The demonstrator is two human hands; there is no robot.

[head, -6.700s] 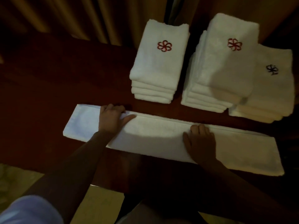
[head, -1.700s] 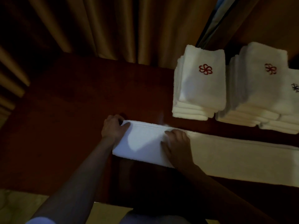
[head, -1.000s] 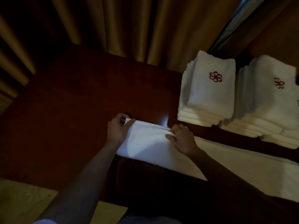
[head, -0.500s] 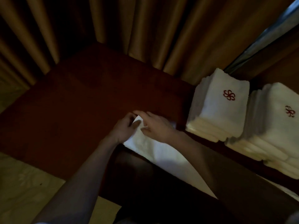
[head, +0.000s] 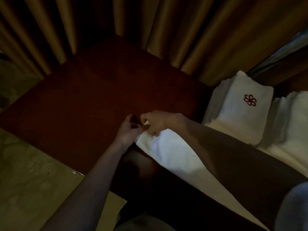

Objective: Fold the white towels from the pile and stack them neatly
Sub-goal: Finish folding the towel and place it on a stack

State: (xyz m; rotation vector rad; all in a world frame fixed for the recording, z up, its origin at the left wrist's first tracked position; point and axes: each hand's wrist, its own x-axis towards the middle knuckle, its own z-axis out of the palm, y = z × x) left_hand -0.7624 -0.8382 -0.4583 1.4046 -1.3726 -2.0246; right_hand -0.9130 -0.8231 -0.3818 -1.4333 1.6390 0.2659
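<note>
The towel point(head: 168, 152) lay as a long folded strip across the dark table point(head: 86, 104), its left end lifted slightly. Both hands had come together at that end: a second earlier they were spread apart along the fold, and now the left hand point(head: 129, 130) and right hand point(head: 155, 123) each pinched the corner. That suggested the end was about to be carried over for the next fold. Two finished stacks point(head: 240, 110) stood just beyond, before the curtain point(head: 166, 30).
</note>
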